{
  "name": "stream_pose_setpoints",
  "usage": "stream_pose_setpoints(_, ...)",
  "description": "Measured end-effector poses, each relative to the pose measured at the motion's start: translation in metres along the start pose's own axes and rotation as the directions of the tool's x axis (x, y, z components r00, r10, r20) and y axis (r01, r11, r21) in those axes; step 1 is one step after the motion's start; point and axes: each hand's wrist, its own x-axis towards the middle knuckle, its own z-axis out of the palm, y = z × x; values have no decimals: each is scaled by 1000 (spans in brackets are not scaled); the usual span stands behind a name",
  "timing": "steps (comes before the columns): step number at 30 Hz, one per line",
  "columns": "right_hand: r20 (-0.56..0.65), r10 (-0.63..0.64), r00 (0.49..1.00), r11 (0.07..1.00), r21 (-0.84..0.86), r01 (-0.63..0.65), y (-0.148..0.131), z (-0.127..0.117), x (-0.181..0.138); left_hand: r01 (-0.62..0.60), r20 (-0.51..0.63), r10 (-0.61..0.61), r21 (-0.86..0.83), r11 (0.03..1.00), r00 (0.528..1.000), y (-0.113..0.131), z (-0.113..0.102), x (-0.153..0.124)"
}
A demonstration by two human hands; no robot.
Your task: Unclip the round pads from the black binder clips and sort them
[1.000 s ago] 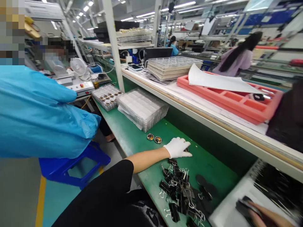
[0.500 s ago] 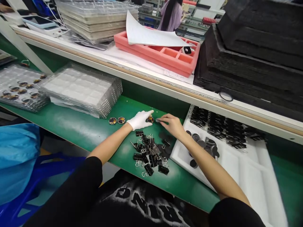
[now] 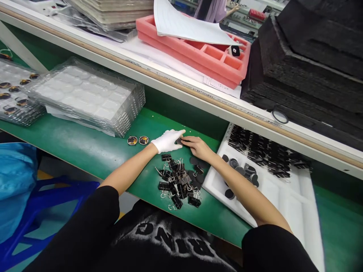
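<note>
My left hand (image 3: 168,141), in a white glove, is closed around a small round metal-rimmed part (image 3: 178,141) on the green bench. My bare right hand (image 3: 200,148) has its fingertips pressed together over that part, on a dark round disc (image 3: 180,141) mostly hidden beneath them. Left of the glove lie two similar round parts (image 3: 143,140) with black and orange faces. Just below my hands is a heap of black binder clips (image 3: 177,181), with dark flat discs (image 3: 197,177) beside and under it.
At right, a white foam tray (image 3: 272,204) bears rows of black binder clips (image 3: 263,147) and loose dark discs (image 3: 241,170). Clear plastic trays (image 3: 93,94) are stacked at left. A raised shelf edge (image 3: 181,87) runs behind, with a pink foam box (image 3: 195,53) on it.
My right hand has moved left, bringing the disc from beside the round part onto it. My left hand still holds the part. The camera view has tilted down slightly.
</note>
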Motion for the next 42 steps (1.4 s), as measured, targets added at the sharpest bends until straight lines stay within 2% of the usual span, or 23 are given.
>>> stream_pose_setpoints(3,2,64,998,998,4,-64,-3,1,-1,-9,4,9,21,1000,1000,0,-1,0)
stream_pose_setpoints(13,94,109,990,991,-83,-101,-24,-11,2,-33,-18,35,119,992,999,4,-4,-6)
stream_pose_setpoints(17,47,166,985,975,-155,-157,-40,-17,-16,-27,-62,36,154,988,997,6,-3,-11)
stream_pose_setpoints(21,-133,179,975,943,-258,-209,-64,-27,-64,-36,-96,52,161,986,994,5,-1,-12)
stream_pose_setpoints(23,-266,220,938,893,-332,-303,-82,-31,-101,-40,-102,58,167,985,993,4,-1,-12)
stream_pose_setpoints(25,-417,302,857,799,-379,-467,-102,-29,-144,-42,-108,61,168,985,992,2,-1,-10)
stream_pose_setpoints(27,-550,374,747,676,-390,-625,-119,-21,-184,-46,-116,65,165,985,991,0,0,-8)
stream_pose_setpoints(28,-593,393,703,627,-386,-677,-126,-15,-202,-49,-119,69,164,985,991,-1,0,-7)
stream_pose_setpoints(30,-636,410,654,596,-356,-720,-134,0,-231,-57,-120,78,165,985,990,-4,1,-3)
stream_pose_setpoints(35,-643,394,657,666,-293,-686,-133,25,-271,-63,-126,87,179,982,988,-5,1,1)
stream_pose_setpoints(39,-665,367,650,650,-317,-691,-136,23,-302,-63,-150,91,179,982,985,-5,1,1)
stream_pose_setpoints(42,-637,354,685,672,-336,-660,-143,20,-323,-71,-154,99,180,981,983,-7,2,2)
